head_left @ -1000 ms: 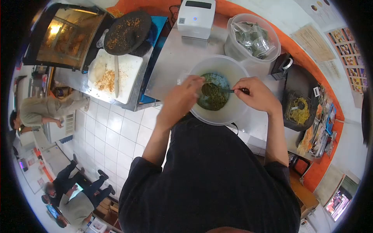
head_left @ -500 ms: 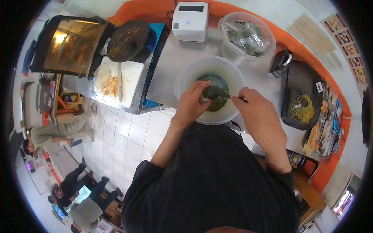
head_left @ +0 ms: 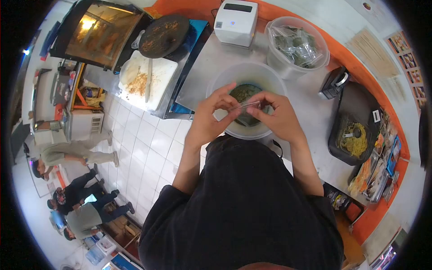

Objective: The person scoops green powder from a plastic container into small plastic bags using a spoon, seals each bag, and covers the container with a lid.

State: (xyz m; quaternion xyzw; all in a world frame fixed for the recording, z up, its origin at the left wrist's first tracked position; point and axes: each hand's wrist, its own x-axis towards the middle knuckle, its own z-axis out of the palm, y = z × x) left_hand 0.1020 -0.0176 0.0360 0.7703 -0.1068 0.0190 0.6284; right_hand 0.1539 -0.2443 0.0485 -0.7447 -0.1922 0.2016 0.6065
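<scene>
A small clear plastic bag [head_left: 246, 118] with dark green contents hangs between my two hands, over a whitish plastic tub [head_left: 217, 82]. My left hand [head_left: 215, 114] pinches the bag's upper edge from the left. From the right, my right hand [head_left: 278, 116] pinches the same edge between thumb and fingers. Inside the tub lies a dark green mixture [head_left: 243, 92], partly hidden by my hands and the bag. The spoon is not visible.
A clear bucket of filled bags [head_left: 294, 47] and a white device [head_left: 236, 22] stand behind the tub. A black tray [head_left: 339, 130] lies right. A cutting board with a knife [head_left: 159, 85] is left. Three people [head_left: 56, 153] are at far left.
The spoon has left my right hand, which now pinches the bag's edge beside my left hand. The bag's opening looks drawn flat. The view has shifted slightly.
</scene>
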